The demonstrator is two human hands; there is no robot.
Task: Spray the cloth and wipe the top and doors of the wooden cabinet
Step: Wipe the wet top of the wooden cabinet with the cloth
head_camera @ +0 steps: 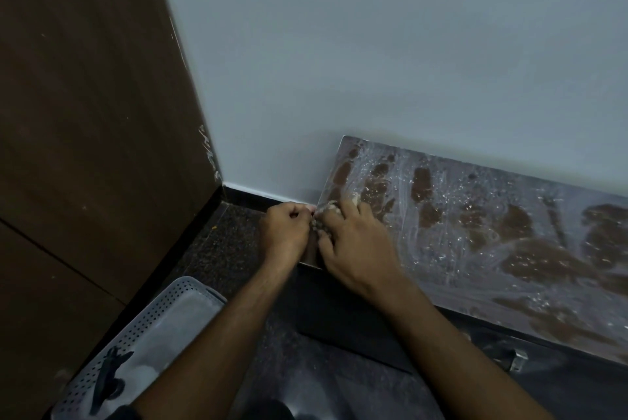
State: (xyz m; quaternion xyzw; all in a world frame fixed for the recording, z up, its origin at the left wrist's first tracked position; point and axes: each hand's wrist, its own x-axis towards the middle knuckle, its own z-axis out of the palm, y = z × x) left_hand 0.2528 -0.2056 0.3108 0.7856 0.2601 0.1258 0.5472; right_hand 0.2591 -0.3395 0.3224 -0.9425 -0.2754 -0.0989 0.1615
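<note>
At the left corner of the low wooden cabinet's dust-smeared top (475, 229), the right hand (353, 246) presses a small crumpled pale cloth (328, 212) under its grip while the left hand (283, 233) pinches its edge just beside; soft, light and limp, it seems best bunched whole.

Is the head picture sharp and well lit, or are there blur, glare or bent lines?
Head view: dim, bluish light; the cabinet top shows pale glare on its wet smears; both hands are slightly motion-blurred; the wide-angle lens bends the brown panel edge; the basket looks soft.
</note>
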